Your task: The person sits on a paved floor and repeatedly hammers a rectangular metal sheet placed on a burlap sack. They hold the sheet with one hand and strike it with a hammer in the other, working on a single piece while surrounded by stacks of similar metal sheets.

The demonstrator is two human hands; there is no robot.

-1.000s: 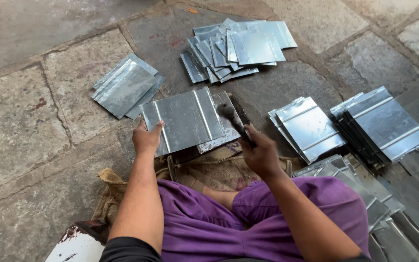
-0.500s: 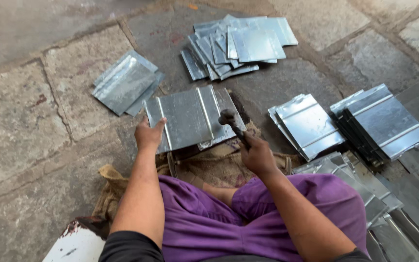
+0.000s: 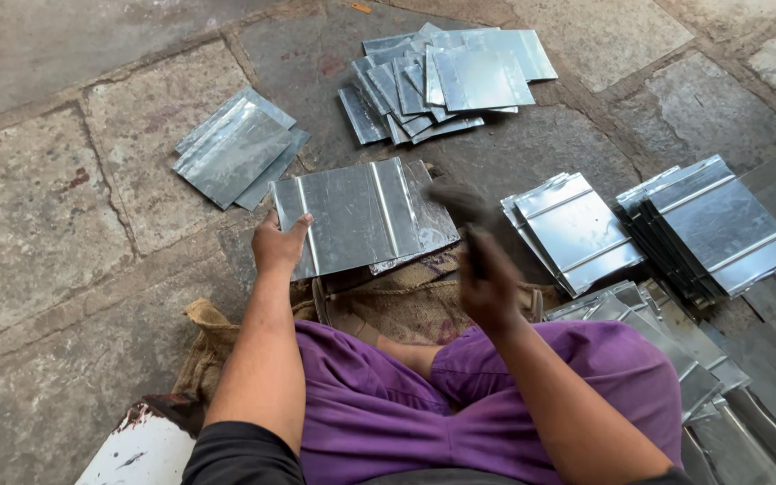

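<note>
Fingers of the right hand (image 3: 489,286) are closed around the handle of a hammer (image 3: 462,214), whose dark head is blurred and is seen just beside the right edge of a ribbed metal sheet (image 3: 359,216). The sheet is pinned flat at its left edge by the left hand (image 3: 278,244), thumb on top and fingers curled over the rim (nothing is lifted). It is laid partly on a burlap sack (image 3: 406,310) spread over the stone floor (image 3: 38,207), just in front of purple-clad legs (image 3: 379,413). Further out, stacks of similar sheets are seen: one to the left (image 3: 237,148), a fanned pile beyond (image 3: 446,81), and two to the right (image 3: 577,229) (image 3: 716,224).
</note>
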